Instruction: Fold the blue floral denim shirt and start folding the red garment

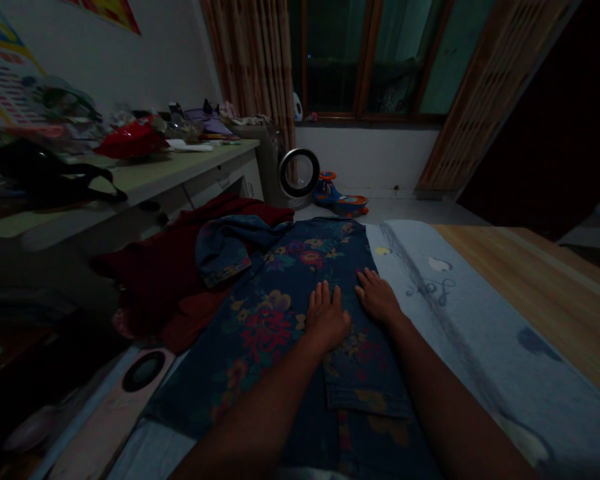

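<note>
Our left hand (326,320) and right hand (379,295) press flat, fingers together, on the floral garment (280,313) — half-smoothed, we judge; beyond our fingertips its sleeve (227,250) lies bunched.

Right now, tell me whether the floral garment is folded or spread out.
Mostly spread: the floral garment lies flat on the bed, both hands, left and right, pressing it. One layer's edge overlaps near the wrists.
</note>
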Demonstrator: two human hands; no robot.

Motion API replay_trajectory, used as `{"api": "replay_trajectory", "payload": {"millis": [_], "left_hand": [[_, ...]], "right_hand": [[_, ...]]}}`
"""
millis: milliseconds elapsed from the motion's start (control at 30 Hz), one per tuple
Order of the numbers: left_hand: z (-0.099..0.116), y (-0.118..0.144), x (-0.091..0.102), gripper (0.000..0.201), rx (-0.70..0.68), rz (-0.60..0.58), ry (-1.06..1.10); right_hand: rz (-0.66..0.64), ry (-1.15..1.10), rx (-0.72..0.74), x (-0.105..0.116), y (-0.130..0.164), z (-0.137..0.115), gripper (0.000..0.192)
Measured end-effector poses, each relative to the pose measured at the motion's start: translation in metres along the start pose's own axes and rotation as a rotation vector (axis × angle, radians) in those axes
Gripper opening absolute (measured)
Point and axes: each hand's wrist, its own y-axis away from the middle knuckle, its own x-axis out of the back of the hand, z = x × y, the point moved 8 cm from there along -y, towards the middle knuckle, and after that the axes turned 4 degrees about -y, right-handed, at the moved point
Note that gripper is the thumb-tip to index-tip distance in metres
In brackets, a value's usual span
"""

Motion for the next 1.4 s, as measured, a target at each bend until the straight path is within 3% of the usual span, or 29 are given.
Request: {"api": "replay_trajectory", "payload": {"millis": [133, 200, 300, 433, 667, 933, 1033, 1200, 1300, 1400], "left_hand": [[0.0, 0.0, -0.001, 0.067, 0.007, -0.008, -0.004], [0.0, 0.0, -0.001, 0.067, 0.006, -0.007, -0.013], [0.0, -0.001, -0.002, 0.066, 0.002, 0.003, -0.036], [0.0, 0.0, 0.001, 0.063, -0.014, 0.031, -0.057], [-0.002, 0.002, 0.005, 0.058, 0.004, 0.065, -0.061], [-0.004, 0.006, 0.007, 0.061, 0.058, 0.06, -0.044], [0.002, 0.009, 0.017, 0.056, 0.008, 0.118, -0.057], [0.019, 0.011, 0.03, 0.031, -0.159, 0.187, -0.06], [0.022, 0.011, 0.029, 0.023, -0.167, 0.164, -0.05], [0.018, 0.009, 0.027, 0.021, -0.112, 0.164, -0.042]], "right_hand": [[0.065, 0.03, -0.137, 0.011, 0.008, 0.019, 0.051], [0.143, 0.034, -0.121, 0.02, 0.011, 0.017, 0.049], [0.195, -0.072, 0.087, 0.023, 0.015, -0.008, 0.049], [0.102, -0.237, 0.345, 0.008, 0.023, -0.041, 0.051], [-0.018, -0.114, 0.191, -0.004, 0.02, -0.036, 0.052], [0.02, 0.004, 0.055, 0.0, 0.015, -0.02, 0.057], [0.02, 0.012, -0.02, 0.0, 0.015, -0.008, 0.057], [0.063, 0.036, -0.111, 0.01, 0.018, 0.004, 0.052], [0.131, 0.041, -0.071, 0.019, 0.02, -0.002, 0.046], [0.134, -0.039, 0.114, 0.02, 0.021, -0.024, 0.048]]}}
